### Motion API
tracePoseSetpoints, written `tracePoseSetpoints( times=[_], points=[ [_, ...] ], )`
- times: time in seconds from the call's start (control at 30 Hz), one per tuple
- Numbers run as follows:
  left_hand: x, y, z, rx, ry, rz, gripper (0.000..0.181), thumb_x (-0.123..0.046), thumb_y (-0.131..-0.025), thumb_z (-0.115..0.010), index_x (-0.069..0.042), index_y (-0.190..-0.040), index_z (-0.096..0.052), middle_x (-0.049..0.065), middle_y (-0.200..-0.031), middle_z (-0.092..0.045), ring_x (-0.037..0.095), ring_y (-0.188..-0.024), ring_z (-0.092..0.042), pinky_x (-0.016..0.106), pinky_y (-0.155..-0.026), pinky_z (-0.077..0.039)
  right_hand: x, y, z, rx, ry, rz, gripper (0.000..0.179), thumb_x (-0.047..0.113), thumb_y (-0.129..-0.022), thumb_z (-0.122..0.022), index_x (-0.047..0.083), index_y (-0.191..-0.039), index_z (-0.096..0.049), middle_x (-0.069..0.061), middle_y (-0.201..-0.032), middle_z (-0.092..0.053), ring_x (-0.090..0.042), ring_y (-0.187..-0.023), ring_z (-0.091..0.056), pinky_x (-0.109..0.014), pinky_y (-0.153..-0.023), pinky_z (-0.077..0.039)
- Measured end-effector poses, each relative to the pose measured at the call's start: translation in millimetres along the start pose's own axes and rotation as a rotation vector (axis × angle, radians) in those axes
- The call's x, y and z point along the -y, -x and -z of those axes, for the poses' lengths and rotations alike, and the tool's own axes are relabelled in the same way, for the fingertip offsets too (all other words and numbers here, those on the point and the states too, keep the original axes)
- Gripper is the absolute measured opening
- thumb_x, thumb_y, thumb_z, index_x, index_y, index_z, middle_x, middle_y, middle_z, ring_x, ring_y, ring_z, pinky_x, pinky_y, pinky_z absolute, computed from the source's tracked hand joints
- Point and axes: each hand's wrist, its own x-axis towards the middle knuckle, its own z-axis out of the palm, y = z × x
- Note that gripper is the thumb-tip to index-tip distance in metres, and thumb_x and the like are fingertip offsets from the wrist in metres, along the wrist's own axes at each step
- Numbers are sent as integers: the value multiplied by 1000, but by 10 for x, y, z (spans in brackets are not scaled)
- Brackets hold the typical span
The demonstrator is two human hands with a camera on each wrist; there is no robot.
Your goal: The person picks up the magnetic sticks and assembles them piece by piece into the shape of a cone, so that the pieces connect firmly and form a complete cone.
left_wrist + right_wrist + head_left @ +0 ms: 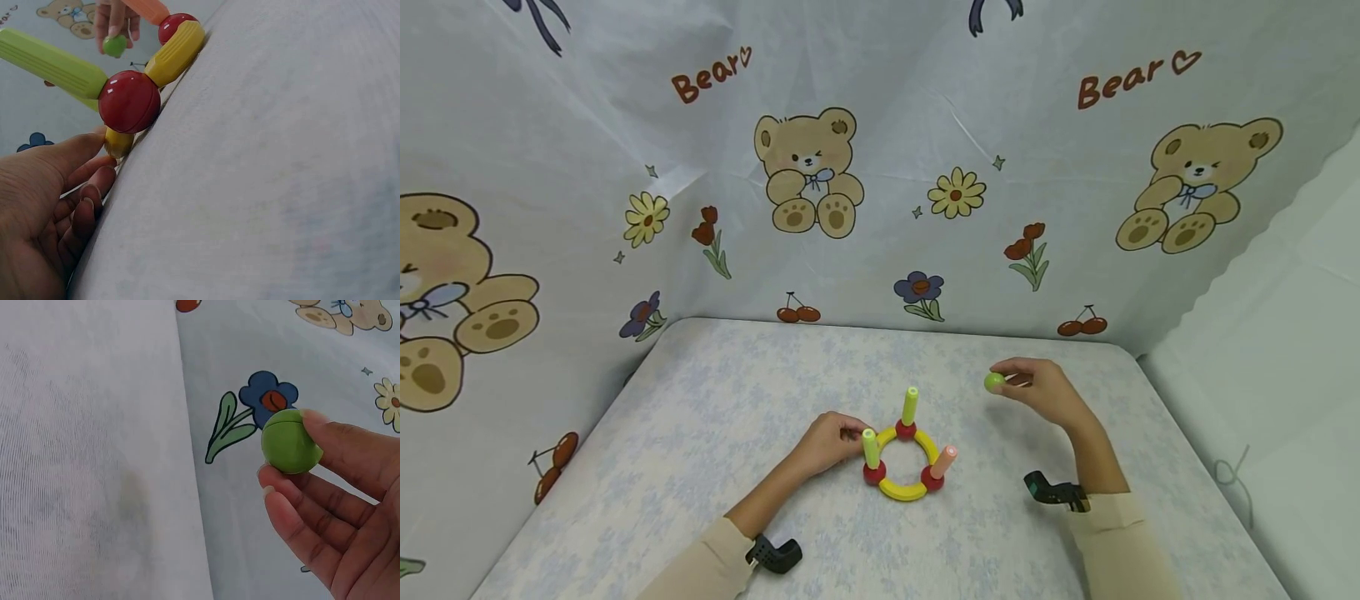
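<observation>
A toy ring of yellow curved pieces [902, 492] and red balls [129, 101] lies on the table. Two light green rods [909, 407] and one orange rod [943, 462] stand up from the balls, the orange one leaning outward. At the ring's left side, my left hand [829, 443] pinches a yellow curved piece [119, 142] between thumb and fingers, just beside a red ball. My right hand [1043, 390] holds a green ball [291, 442] between thumb and fingertips, above the table to the right of the ring and apart from it.
The table [760, 375] has a pale blue mottled cover. Behind it hangs a curtain [880, 250] printed with bears and flowers. A white sheet [1285, 333] hangs on the right, with a thin cord [1232, 475] near the table's right edge. Black wrist cameras [775, 554] sit on both wrists.
</observation>
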Motion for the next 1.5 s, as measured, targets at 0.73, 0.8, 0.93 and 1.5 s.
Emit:
tracePoseSetpoints(
  times=[0.73, 0.8, 0.93, 1.5],
  points=[
    [9, 15, 8, -1, -1, 6, 12, -19, -93, -74, -15, -103, -81, -5, -71, -66, 11, -47, -53, 28, -45, -47, 744, -48, -263, 53, -201, 167, 30, 20, -91, -79, 12, -119, -74, -4, -115, -72, -22, -100, -68, -29, -81, -58],
    [11, 10, 10, -7, -6, 3, 12, -18, -93, -74, -15, -102, -81, -5, -71, -66, 11, -47, -53, 28, -45, -47, 803, -71, -283, 56, -202, 183, 29, 21, -91, -79, 13, -119, -75, -2, -114, -72, -21, -99, -68, -29, -80, -58],
    [26, -2, 9, -9, -17, -5, 12, -17, -93, -74, -13, -102, -81, -5, -71, -66, 11, -47, -53, 28, -45, -47, 892, -111, -325, 80, -210, 205, 28, 21, -91, -79, 15, -118, -75, -1, -113, -73, -21, -100, -67, -33, -80, -58],
    [6, -15, 6, -2, -27, -1, 12, -18, -93, -75, -13, -102, -81, -5, -70, -66, 11, -47, -52, 27, -45, -46, 989, -223, -511, 132, -171, 201, 26, 20, -91, -79, 16, -116, -76, 3, -111, -73, -18, -96, -67, -33, -77, -59]
  ],
)
